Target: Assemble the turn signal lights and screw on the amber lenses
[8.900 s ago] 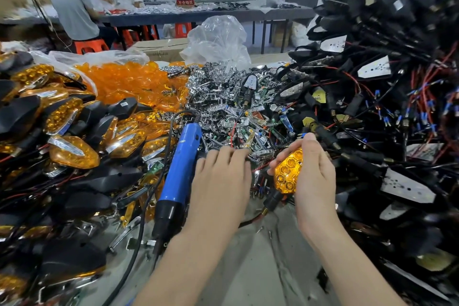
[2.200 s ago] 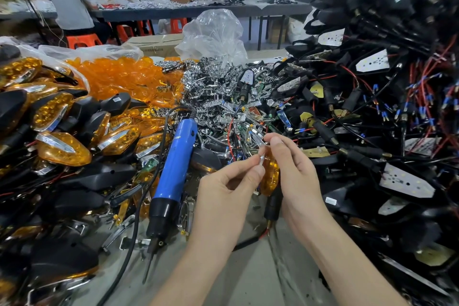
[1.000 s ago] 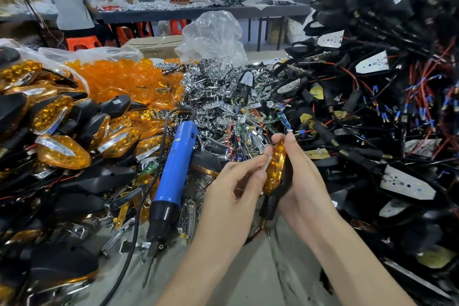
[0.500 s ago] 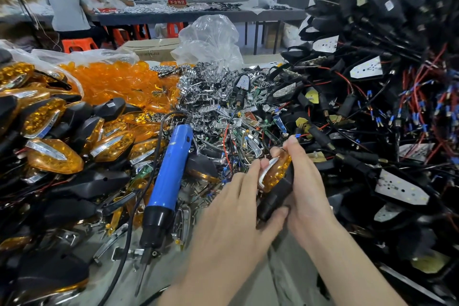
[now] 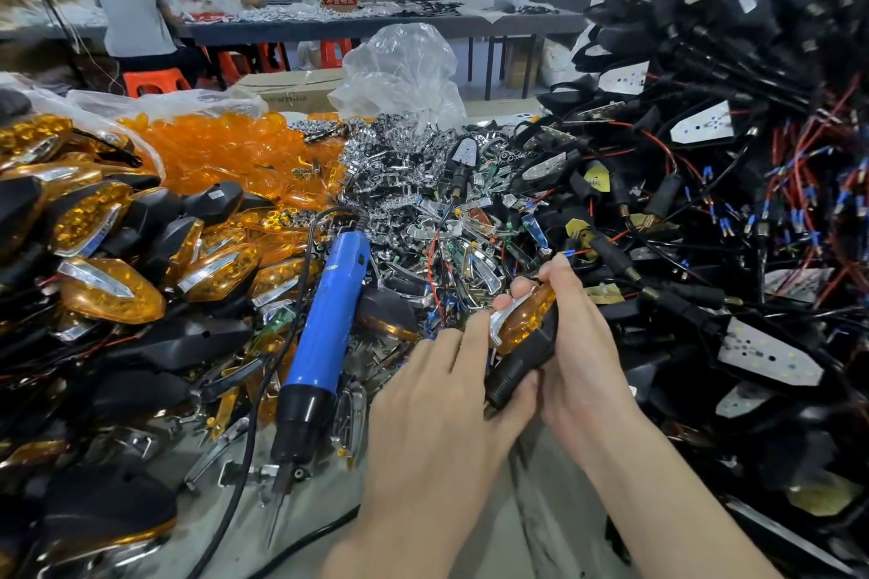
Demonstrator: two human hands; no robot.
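Black turn signal light (image 5: 524,329) with amber lens: left hand (image 5: 437,409) has closed round it, pressing curved chrome trim strip (image 5: 502,314) on; right hand (image 5: 583,343) grips housing. Screws next (likely).

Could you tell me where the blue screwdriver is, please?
Head view: the blue screwdriver lies untouched left of the left hand, beside the finished lights.

Both bare forearms are extended from the lower edge and angled toward each other right of centre. The right grip (image 5: 580,343) is curled round a turn signal light (image 5: 519,327), with fingertips shown over its top. The left grip (image 5: 442,395) is turned palm-down, and the light's stem is pinched between its nearly straight fingers and its thumb.
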